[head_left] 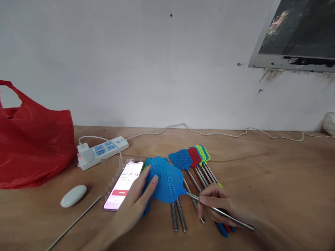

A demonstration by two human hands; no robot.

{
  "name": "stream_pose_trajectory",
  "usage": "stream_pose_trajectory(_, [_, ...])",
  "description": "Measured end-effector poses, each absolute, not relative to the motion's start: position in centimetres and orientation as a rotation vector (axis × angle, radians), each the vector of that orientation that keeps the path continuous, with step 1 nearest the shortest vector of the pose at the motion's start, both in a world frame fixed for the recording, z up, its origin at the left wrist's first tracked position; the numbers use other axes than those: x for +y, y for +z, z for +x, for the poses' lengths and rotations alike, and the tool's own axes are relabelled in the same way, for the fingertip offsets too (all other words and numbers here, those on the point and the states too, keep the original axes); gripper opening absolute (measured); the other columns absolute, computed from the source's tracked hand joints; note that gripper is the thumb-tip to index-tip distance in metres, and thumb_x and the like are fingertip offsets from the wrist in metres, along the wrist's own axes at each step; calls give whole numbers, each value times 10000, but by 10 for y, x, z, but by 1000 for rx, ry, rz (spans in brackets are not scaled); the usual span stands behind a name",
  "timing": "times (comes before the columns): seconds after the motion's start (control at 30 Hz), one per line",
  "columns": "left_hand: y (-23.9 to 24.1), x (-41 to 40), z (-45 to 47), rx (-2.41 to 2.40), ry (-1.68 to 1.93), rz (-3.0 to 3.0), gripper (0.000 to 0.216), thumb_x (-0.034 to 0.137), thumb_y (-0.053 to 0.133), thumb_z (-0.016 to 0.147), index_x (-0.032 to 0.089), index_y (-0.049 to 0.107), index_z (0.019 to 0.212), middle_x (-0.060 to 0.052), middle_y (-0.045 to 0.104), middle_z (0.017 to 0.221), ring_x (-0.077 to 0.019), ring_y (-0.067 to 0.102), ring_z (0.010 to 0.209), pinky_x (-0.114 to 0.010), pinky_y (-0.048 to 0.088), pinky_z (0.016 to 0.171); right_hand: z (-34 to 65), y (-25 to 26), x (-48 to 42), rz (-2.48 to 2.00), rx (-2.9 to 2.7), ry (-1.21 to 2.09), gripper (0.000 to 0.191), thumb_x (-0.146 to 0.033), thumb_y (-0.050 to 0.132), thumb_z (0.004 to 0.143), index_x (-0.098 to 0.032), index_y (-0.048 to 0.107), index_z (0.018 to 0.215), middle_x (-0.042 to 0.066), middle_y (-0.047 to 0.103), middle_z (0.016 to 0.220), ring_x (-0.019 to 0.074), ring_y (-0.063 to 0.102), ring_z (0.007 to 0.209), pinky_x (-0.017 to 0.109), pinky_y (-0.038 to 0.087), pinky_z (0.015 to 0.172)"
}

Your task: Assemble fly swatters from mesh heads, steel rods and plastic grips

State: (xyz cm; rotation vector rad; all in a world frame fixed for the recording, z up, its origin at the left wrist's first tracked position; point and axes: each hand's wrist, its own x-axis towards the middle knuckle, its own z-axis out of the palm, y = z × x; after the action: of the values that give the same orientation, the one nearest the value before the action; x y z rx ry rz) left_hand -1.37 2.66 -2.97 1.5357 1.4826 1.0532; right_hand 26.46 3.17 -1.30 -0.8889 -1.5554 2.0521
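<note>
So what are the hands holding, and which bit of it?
A blue fly swatter: the left hand holds its mesh head, and the right hand holds its metal handle near the head.

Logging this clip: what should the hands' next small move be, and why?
Perhaps lower the blue swatter onto the table: the left hand holds its mesh, the right hand its metal handle, and other swatters already lie there.

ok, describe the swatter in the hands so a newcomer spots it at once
On the wooden table, find the lit phone; right of it is a blue fly swatter. The left hand pinches its perforated head, the right hand holds its metal handle. Other blue heads lie nearby, but this is the only one with both hands on it.
</note>
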Motion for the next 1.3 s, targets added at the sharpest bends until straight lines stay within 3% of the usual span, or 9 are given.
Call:
stream_pose_trajectory(0.13, [-18, 27, -11, 1421, 1209, 1607, 563, 600, 398, 1002, 283, 441, 1466, -85, 551, 1444, -299, 469, 1369, -463, 406, 1119, 266, -15, 34, -936, -1492, 1878, 442, -523, 594, 886, -121, 711, 745, -101, 374, 319, 54, 197, 265, 243, 118, 343])
stream_pose_trajectory(0.23, [-17, 30, -11, 1470, 1200, 1745, 482, 528, 397, 1023, 272, 460, 1427, -88, 578, 1381, -278, 580, 1213, -436, 478, 1010, 266, -19, 35, -993, -1377, 1666, 357, -462, 613, 850, -122, 716, 819, -94, 375, 351, 68, 244, 327, 253, 162, 400])
stream_pose_trajectory(0.4, [-23, 32, -11, 1508, 974, 2220, 263, 375, 440, 1001, 231, 592, 1161, -92, 665, 1124, -289, 620, 1047, -418, 497, 863, 263, -19, 36, -1171, -1321, 1510, 436, -555, 679, 815, -158, 682, 995, -74, 498, 463, 71, 294, 376, 229, 176, 396])
stream_pose_trajectory(0.6, [-27, 38, -15, 1873, 585, 2622, 232, 274, 407, 970, 225, 515, 770, -39, 615, 722, -259, 602, 694, -386, 435, 675, 260, -15, 36, -1225, -1286, 1479, 518, -629, 708, 770, -175, 650, 1013, -60, 561, 516, 71, 364, 392, 193, 219, 373])
stream_pose_trajectory(0.8, [-22, 38, -14, 1962, 295, 2692, 203, 218, 463, 931, 214, 546, 746, -66, 631, 758, -289, 625, 754, -388, 431, 687, 259, -15, 34, -1225, -1295, 1548, 515, -637, 706, 761, -171, 669, 977, -57, 547, 483, 66, 313, 375, 196, 176, 360])
stream_pose_trajectory(1.3, [-23, 34, -12, 1881, 199, 2562, 105, 163, 543, 871, 223, 553, 786, -30, 619, 662, -265, 627, 694, -317, 353, 598, 260, -17, 36, -1240, -1245, 1577, 525, -627, 728, 736, -168, 662, 984, -67, 520, 480, 72, 326, 400, 198, 171, 378])
